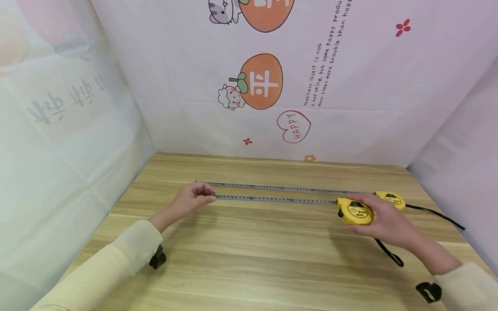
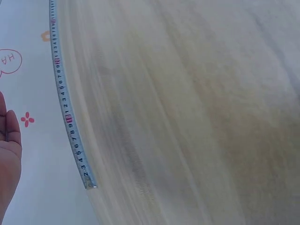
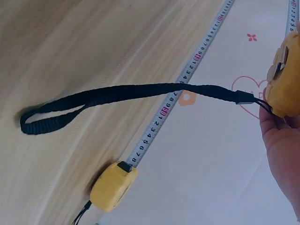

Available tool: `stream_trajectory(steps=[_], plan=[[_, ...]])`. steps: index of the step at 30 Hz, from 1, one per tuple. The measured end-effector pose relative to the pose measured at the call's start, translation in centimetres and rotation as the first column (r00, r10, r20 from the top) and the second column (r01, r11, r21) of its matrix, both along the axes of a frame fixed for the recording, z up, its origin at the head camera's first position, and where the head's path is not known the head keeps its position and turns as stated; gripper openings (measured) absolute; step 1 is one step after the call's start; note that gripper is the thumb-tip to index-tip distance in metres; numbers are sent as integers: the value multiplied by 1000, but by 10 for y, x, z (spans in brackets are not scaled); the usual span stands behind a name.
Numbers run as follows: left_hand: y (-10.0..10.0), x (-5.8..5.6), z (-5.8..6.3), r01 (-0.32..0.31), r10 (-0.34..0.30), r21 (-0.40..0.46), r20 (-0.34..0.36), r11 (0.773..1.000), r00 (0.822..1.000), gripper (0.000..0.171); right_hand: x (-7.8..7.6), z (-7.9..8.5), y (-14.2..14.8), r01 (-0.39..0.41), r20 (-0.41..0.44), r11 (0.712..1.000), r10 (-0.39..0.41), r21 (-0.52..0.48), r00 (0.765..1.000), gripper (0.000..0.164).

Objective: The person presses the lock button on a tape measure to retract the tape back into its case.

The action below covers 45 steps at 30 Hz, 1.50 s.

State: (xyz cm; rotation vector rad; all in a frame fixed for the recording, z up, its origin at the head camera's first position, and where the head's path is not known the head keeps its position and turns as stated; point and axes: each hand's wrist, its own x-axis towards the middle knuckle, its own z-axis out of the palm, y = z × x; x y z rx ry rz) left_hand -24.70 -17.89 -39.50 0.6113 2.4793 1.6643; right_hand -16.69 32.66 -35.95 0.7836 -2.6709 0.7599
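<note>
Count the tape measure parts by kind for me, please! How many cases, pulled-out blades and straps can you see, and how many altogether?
Yellow cases: 2
Pulled-out blades: 2
Black straps: 2
Total: 6

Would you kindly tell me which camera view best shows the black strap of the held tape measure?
The right wrist view: there the black strap appears large, running unobstructed up to the held tape measure. The head view shows only part of it, small; the left wrist view shows none of it.
</note>
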Motion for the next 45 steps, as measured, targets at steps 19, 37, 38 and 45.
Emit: stream_trajectory(steps=[19, 37, 38, 45], plan=[[-2, -6, 16, -1, 7, 85, -71, 996, 997, 19, -1, 14, -3, -13, -15, 997, 12, -73, 1000, 71], [-1, -5, 29, -7, 17, 149, -66, 989, 998, 19, -5, 28, -6, -60, -72, 995, 54, -84, 996, 73], [-1, -6, 29, -6, 16, 153, -64, 988, 998, 19, -5, 28, -6, -71, -76, 993, 64, -90, 995, 72], [-1, -6, 30, 2, 7, 161, -57, 987, 998, 19, -5, 29, -7, -116, -47, 988, 112, -98, 993, 61]])
